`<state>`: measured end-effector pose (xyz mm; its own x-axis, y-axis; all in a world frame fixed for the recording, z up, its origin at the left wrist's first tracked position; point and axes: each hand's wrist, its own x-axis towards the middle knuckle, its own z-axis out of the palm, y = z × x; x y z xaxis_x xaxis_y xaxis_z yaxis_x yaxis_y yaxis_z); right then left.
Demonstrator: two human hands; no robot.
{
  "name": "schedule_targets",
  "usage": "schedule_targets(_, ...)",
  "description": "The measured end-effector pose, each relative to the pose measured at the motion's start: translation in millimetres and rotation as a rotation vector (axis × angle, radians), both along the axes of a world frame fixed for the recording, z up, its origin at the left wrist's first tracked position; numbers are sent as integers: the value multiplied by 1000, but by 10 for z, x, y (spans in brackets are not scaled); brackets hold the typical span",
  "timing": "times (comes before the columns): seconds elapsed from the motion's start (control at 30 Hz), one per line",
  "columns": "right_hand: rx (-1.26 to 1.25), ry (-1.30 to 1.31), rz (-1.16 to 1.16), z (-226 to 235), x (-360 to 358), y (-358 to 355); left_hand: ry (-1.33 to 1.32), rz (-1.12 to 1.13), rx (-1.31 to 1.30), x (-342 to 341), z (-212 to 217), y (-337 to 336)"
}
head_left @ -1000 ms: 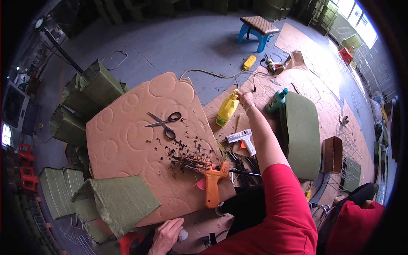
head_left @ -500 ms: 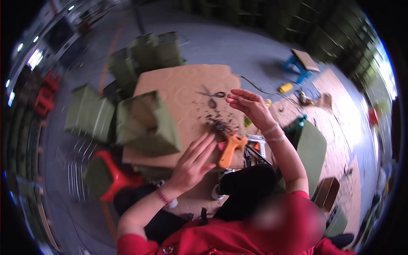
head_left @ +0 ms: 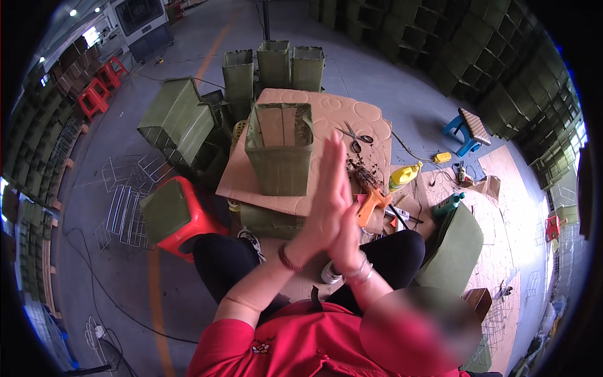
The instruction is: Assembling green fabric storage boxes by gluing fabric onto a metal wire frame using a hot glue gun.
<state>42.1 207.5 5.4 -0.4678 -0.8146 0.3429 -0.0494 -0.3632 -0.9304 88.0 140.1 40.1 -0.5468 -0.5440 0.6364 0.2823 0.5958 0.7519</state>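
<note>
Green bin [head_left: 281,171] near front edge of cardboard [head_left: 352,112], room behind, hands [head_left: 328,217] pressed together.

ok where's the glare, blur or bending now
In the head view, glare whitens the brown cardboard floor sheet; a round patch at lower right is smeared; edges curve near the black rim; the orange plastic glue gun looks fairly clear.
</note>
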Motion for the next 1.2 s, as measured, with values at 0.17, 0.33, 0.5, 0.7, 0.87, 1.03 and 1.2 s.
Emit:
schedule_targets(0.17, -250, -165, 127, 452, -100, -223, -16, -187, 2, 223, -319, 304)
schedule_targets(0.33, -67, -192, 345, -220, 234, 9, -19, 46, -103, 406, -270, -377)
schedule_targets(0.5, -234, 984, -258, -254, -161, -270, -278, 361, -784, 939, -568, -861)
schedule_targets(0.7, -351, 1297, -210, -263, -436, -841, -327, 500, -1142, 898, -559, -1274)
schedule_targets(0.87, -366, 1368, -257, -177, -453, -1023, -347, 520, -1179, 890, -561, -1426)
schedule_targets(1.03, -284, 1301, -293, -176, -412, -1111, -347, 530, -1157, 857, -575, -1468)
schedule_targets(1.2, -185, 1267, -260, -41, -363, -1143, -321, 471, -969, 763, -439, -1461)
